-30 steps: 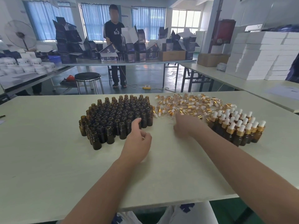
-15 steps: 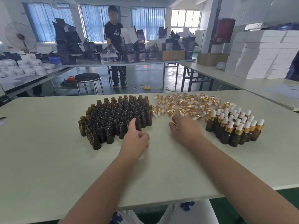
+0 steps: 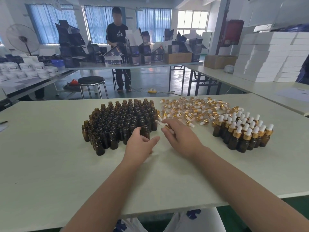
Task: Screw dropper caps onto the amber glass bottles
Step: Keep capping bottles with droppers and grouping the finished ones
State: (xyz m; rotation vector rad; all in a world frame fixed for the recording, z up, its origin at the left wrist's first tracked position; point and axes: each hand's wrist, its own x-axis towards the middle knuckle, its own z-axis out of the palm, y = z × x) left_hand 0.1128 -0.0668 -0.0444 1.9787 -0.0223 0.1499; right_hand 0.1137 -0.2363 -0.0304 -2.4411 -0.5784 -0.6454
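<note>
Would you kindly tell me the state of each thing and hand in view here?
uncapped amber bottles: upright, necks open, packed together.
loose dropper caps: lying in a heap, unattached.
capped bottles: upright, caps on.
held dropper cap: pinched in the right hand, pipette pointing left.
left hand: open, holding nothing.

Packing room around a black round stool (image 3: pixel 91 80)
Behind the stool, a little to its right, a person (image 3: pixel 119 47) stands at a long table (image 3: pixel 150 65) crowded with dark cartons (image 3: pixel 73 41). A pedestal fan (image 3: pixel 22 40) and white jars (image 3: pixel 25 69) are to the stool's left, a yellow power strip (image 3: pixel 152 90) to its right, and stacked white boxes (image 3: pixel 270 56) far right.
</note>
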